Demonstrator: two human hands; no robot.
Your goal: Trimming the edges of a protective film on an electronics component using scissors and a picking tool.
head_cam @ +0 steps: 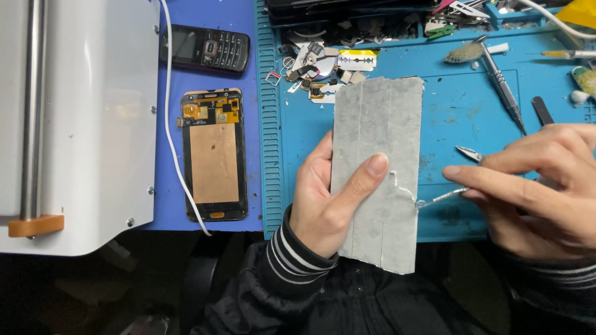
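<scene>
My left hand (pixel 326 198) grips a grey rectangular panel (pixel 379 124), a flat phone-sized plate with lengthwise creases, thumb pressed on its face. It is held upright over the blue work mat (pixel 459 118). My right hand (pixel 534 186) pinches metal tweezers (pixel 437 198), whose tip touches the panel's right edge. A thin white strand (pixel 402 185) runs from the panel's face to the tweezer tip.
A bare phone screen assembly (pixel 214 155) lies on the blue surface left of the mat, with a black keypad phone (pixel 208 48) above it and a white cable (pixel 171 124) beside. A white machine (pixel 74 124) fills the left. A screwdriver (pixel 501 84), brush (pixel 464 53), blade (pixel 357 59) and small parts lie on the mat.
</scene>
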